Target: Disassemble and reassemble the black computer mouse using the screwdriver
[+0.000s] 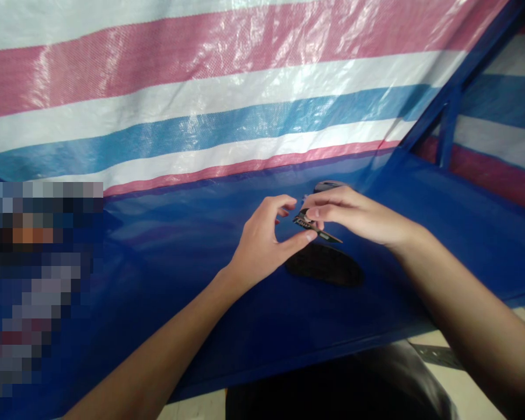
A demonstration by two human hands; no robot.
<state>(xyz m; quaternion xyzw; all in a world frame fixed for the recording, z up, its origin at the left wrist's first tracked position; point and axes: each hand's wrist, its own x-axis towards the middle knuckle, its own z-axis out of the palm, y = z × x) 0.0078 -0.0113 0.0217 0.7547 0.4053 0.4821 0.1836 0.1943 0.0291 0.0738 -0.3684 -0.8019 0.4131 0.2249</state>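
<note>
My right hand (pixel 347 213) pinches a small, thin, dark piece (pixel 328 235) with pale lettering at one end and a greenish lower edge; its exact kind does not show. Facing it from the left is my left hand (pixel 265 233), its fingers curved and spread apart from the thumb. The left thumb tip meets or nearly meets the piece; contact is unclear. Beneath the hands a dark, flat oval thing (pixel 326 264) lies on the blue table (pixel 192 280). Another dark, rounded thing with a grey top (pixel 330 185) sits behind my right hand, partly hidden by it.
A red, white and blue striped plastic sheet (pixel 227 128) hangs behind the table. A blue frame post (pixel 446 134) stands at the right. At the left edge, a blurred-out patch (pixel 35 280) hides what is there. The table's front edge runs near my lap.
</note>
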